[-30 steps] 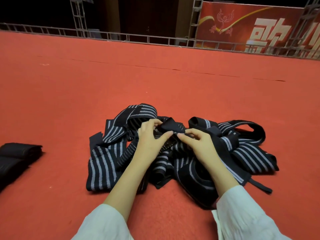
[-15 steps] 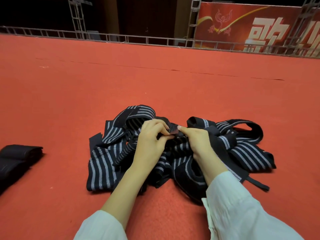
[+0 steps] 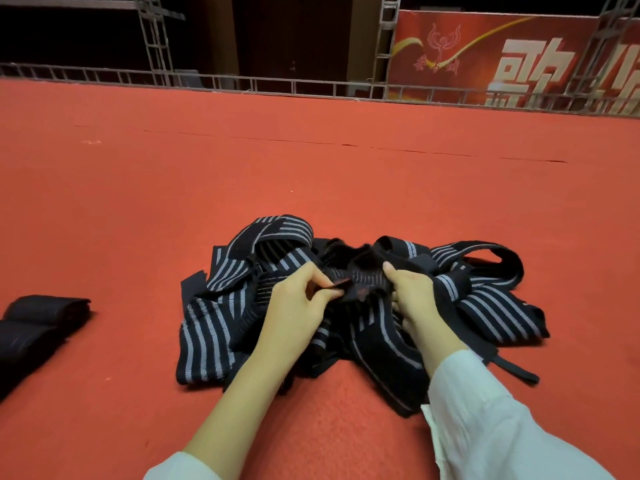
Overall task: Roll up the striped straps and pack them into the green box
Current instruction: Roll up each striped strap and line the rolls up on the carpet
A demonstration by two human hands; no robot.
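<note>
Head: left hand [image 3: 294, 308], right hand [image 3: 414, 294] pinch one strap [image 3: 365, 276].

Woven matt cloth straps [image 3: 207, 327] lie on rough red carpet [image 3: 311, 174].

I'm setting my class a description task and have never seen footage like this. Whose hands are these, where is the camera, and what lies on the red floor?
There is no machine: a person works with bare hands. Every picture comes from one wide-angle camera worn on that person's head, looking forward and down, so the white sleeves enter from the bottom. On the red carpet lies a tangled pile of striped straps, black with pale stripes. The left hand and the right hand both pinch one strap end on top of the pile. At the far left lies a dark fabric bundle. Behind run a metal railing and a red banner. No green box is in view.
</note>
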